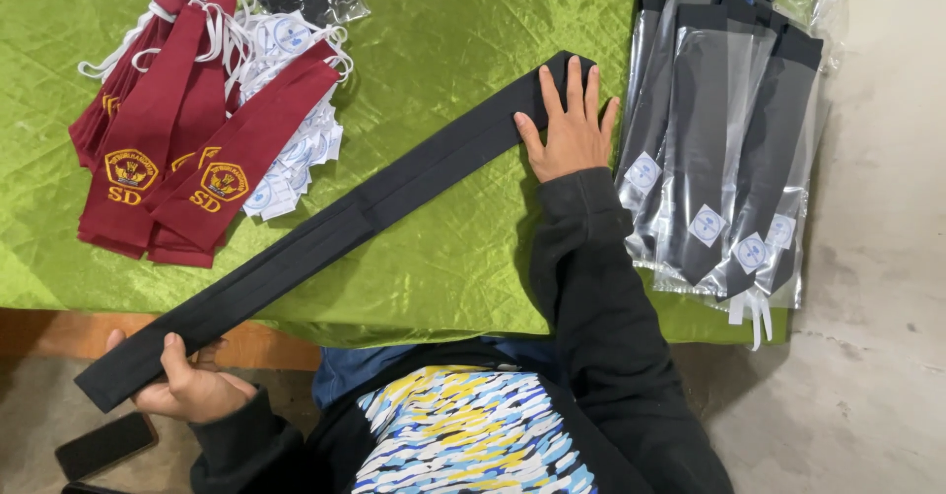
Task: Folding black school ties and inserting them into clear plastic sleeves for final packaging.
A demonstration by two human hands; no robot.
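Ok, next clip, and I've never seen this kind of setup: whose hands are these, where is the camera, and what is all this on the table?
There is one picture, from a camera worn on a person's head, looking down at their own bare hands. The right hand presses flat on one end of a long black fabric strip; the left hand grips the other end, off the table's edge. On the green cloth lie maroon ties over white elastic pieces, and bagged black ties at the right. A dark phone lies below.

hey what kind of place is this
Probably a small tie-making or packing workshop: a heap of maroon ties with emblems, dark ties sealed in clear bags, and a long black strip stretched over a green cloth.
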